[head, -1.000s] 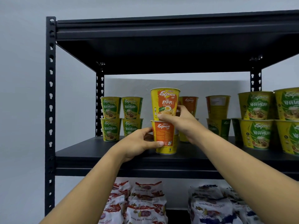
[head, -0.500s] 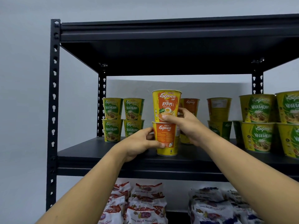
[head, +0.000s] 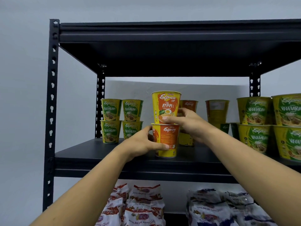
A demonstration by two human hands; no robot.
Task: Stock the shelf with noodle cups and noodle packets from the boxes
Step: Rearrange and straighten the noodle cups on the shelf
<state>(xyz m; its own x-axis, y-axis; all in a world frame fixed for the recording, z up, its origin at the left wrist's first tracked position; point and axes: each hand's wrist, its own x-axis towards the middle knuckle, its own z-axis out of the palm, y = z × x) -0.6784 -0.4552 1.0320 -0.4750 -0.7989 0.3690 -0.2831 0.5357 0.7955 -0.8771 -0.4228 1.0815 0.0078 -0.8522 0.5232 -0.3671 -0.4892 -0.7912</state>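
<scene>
Two orange-and-yellow noodle cups stand stacked near the front of the black shelf board (head: 101, 154). My left hand (head: 143, 142) grips the lower cup (head: 167, 141) from its left side. The upper cup (head: 165, 106), labelled AYAM, is held at its base by my right hand (head: 187, 123), thumb across the front. Behind them stands another orange stack (head: 189, 105), partly hidden by my right hand.
Green vegetarian cups are stacked two high at the back left (head: 121, 119) and at the right (head: 268, 124). A yellow cup stack (head: 217, 111) stands behind. Red noodle packets (head: 138, 207) and blue ones (head: 216, 209) fill the shelf below. The upper shelf board (head: 162, 51) hangs overhead.
Both hands keep hold of the stacked cups in the same place; only the camera view has shifted slightly, so the shelf sits lower and more to the right in frame.
</scene>
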